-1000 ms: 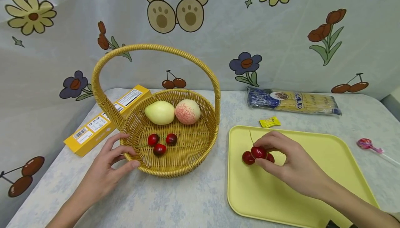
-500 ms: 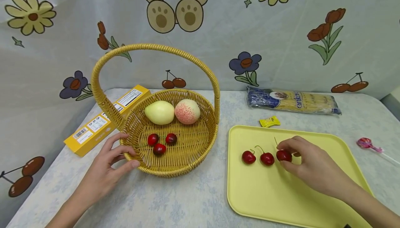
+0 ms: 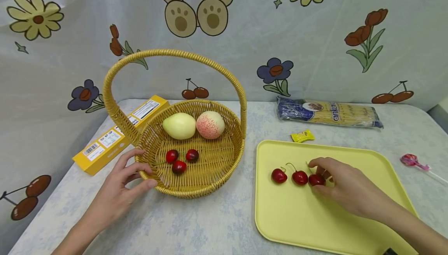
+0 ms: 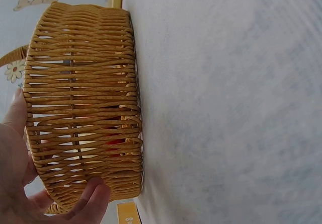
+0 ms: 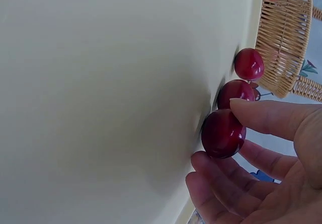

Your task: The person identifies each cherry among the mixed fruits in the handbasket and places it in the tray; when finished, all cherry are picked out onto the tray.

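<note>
A yellow wicker basket (image 3: 196, 191) with a tall handle holds a pale green-yellow fruit (image 3: 179, 126), a pink-speckled peach (image 3: 210, 125) and three dark red cherries (image 3: 179, 167). At its front left rim my left hand (image 3: 122, 185) grips the basket, some fingers against the woven outer wall in the left wrist view. On a yellow tray (image 3: 336, 224) three stemmed cherries form a row: a left one (image 3: 279, 175), a middle one (image 3: 300, 177) and a right one (image 3: 316, 180). My right hand (image 3: 350, 187) is around the right cherry, thumb tip touching it, fingers spread loosely beside it.
A yellow box (image 3: 115, 142) lies behind the basket's left side. Beyond the tray are a bag of noodles (image 3: 329, 113) and a small yellow wrapped candy (image 3: 302, 135). To its right lies a lollipop (image 3: 414, 161). A patterned cloth (image 3: 245, 33) hangs behind the table.
My right hand carried a cherry rightward from over the other two, then lowered it onto the tray beside the middle one, and its fingers loosened. My left hand has stayed on the basket.
</note>
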{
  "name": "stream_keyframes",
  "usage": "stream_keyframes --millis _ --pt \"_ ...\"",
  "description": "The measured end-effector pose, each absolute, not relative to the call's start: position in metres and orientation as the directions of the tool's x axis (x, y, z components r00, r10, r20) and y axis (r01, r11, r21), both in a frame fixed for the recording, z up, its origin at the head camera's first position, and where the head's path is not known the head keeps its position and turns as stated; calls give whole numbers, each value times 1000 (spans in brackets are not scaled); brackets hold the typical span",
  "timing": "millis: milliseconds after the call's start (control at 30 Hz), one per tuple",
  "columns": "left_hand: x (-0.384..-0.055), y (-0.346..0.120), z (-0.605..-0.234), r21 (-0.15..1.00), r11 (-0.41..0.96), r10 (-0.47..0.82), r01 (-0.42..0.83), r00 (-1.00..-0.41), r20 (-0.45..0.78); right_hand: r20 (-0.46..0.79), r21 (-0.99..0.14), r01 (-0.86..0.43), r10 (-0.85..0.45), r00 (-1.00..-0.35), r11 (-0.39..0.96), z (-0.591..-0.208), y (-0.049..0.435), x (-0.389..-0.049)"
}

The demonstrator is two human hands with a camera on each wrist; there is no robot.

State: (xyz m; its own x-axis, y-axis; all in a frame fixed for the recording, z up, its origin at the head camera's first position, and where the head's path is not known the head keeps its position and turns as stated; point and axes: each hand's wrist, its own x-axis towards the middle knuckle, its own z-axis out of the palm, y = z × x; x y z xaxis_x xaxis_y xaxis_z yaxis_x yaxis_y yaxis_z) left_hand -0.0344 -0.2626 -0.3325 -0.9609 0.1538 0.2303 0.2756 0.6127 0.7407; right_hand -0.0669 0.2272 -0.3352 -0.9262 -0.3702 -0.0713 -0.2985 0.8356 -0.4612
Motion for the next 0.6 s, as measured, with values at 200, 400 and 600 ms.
stream_keyframes --millis 200,400,600 --pt "-34 -262 -333 726 630 146 274 -961 236 -32 -439 -323 -374 -927 839 -337 228 -66" --pt "-34 -262 -333 716 638 147 283 -958 248 -52 -441 -294 -351 -935 848 -336 229 -65" --pt "-34 -261 -333 717 631 154 295 -954 257 -8 -451 -296 -335 -942 842 -330 227 -62"
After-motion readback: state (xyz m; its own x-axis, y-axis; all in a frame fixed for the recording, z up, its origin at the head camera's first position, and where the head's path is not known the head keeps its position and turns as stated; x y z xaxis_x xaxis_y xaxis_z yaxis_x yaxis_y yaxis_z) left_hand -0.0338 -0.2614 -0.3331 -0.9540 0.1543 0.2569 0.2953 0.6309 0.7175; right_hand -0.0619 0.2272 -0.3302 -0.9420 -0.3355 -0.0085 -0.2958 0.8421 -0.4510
